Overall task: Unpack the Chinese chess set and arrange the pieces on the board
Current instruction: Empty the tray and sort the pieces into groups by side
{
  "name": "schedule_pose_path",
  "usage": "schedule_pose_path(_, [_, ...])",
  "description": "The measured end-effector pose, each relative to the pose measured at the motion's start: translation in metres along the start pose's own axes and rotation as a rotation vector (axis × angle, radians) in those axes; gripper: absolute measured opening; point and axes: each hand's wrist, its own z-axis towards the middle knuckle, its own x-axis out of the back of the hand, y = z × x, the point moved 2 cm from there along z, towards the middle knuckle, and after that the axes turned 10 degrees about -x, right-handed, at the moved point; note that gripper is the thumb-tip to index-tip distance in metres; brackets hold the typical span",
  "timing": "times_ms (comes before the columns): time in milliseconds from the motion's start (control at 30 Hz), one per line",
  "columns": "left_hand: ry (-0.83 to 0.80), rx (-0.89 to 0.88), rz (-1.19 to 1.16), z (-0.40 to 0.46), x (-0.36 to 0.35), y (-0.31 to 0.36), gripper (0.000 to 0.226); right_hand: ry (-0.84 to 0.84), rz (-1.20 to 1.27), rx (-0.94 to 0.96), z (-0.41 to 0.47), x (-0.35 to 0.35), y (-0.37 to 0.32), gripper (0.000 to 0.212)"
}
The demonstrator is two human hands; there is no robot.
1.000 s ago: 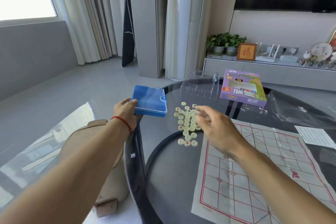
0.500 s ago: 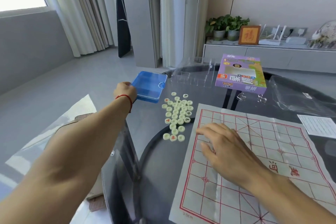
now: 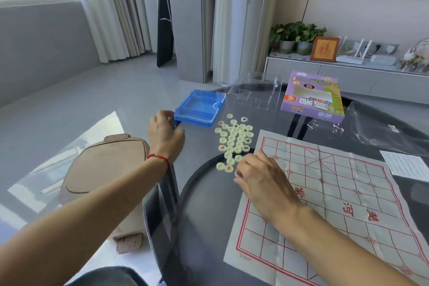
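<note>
A heap of pale round chess pieces [image 3: 234, 139] with red and dark characters lies on the dark glass table [image 3: 204, 216]. The paper board [image 3: 336, 193] with its red grid is spread to their right. A blue plastic box [image 3: 199, 108] rests flat beyond the heap. My left hand [image 3: 166, 132] is at the box's near-left corner, fingers curled round it. My right hand [image 3: 262, 176] lies over the board's far-left corner, fingers bent down beside the nearest pieces. Those fingertips are hidden, so I cannot say whether they hold a piece.
A clear plastic tray [image 3: 255, 93] and the purple game carton [image 3: 312, 97] stand at the table's far side. Two metal clips [image 3: 325, 125], a clear bag [image 3: 383, 127] and a printed leaflet [image 3: 408, 165] lie to the right. A beige stool [image 3: 102, 176] stands left of the table.
The blue box has come down flat onto the table with my left hand still at its corner. My right hand slid left off the board's middle to the nearest pieces.
</note>
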Motion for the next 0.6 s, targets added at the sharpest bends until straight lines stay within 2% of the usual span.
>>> schedule_pose_path(133, [-0.188, -0.264, 0.097, -0.039, 0.033, 0.025, 0.048, -0.103, 0.121, -0.16, 0.001, 0.006, -0.007, 0.011])
schedule_pose_path(233, [-0.352, -0.299, 0.094, -0.067, 0.049, 0.043, 0.046, -0.119, 0.326, -0.364, 0.009, 0.014, -0.007, 0.005])
schedule_pose_path(300, [-0.469, -0.19, 0.044, -0.087, 0.048, 0.05, 0.039, -0.125, 0.568, -0.502, 0.012, 0.02, -0.009, 0.004])
schedule_pose_path(400, [-0.583, 0.13, -0.329, -0.11, 0.04, 0.054, 0.022, -0.238, 0.886, -0.5, 0.005, 0.027, -0.025, 0.005])
schedule_pose_path(500, [-0.6, 0.303, -0.592, -0.121, 0.041, 0.054, 0.017, -0.284, 0.919, -0.454, -0.006, 0.026, -0.038, 0.004])
schedule_pose_path(600, [-0.564, 0.302, -0.579, -0.122, 0.044, 0.047, 0.015, -0.256, 0.85, -0.454, -0.006, 0.018, -0.041, 0.007])
